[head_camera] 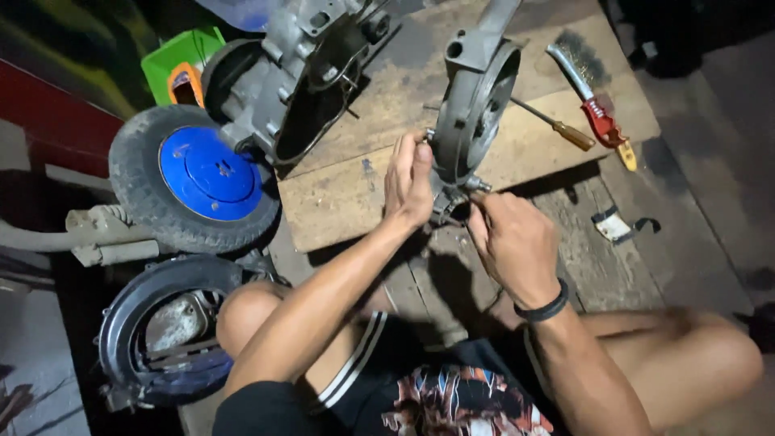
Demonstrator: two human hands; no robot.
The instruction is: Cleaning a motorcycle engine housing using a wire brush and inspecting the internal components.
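Lower frame, nearest: bare knees and a printed shirt, seated low; dark band on the right wrist point(542, 309).

Centre, right hand point(508, 238): fingers closed in a pinch on a small fitting at the bottom of the grey metal housing point(472, 105), probably to turn or seat it; the fitting itself too small to identify.

Centre, left hand point(408, 182): fingers held straight and together, pressed flat against the housing's left edge, gripping nothing, apparently bracing the part so it stays on edge.

Centre to upper centre: grey metal housing, round, stood upright on its rim at the near edge of the wooden board point(347, 202), likely set so for reach to its lower end.

Lower left: dark round cover point(161, 331) with grey metal inside, lying on the floor.

Left of centre: small tyre with blue disc point(198, 173), tilted, joined to the grey engine block point(299, 73) that rests across the board's upper left corner.

Right of centre, on the board: screwdriver with wooden handle point(557, 125), lying diagonally beyond the housing.

Upper right: wire brush with red handle point(589, 97), near the board's right edge.

Right, on the floor: small white and black scrap point(617, 226), no legible marking.

Upper left: green box point(182, 60) with an orange item inside; no labels discernible.
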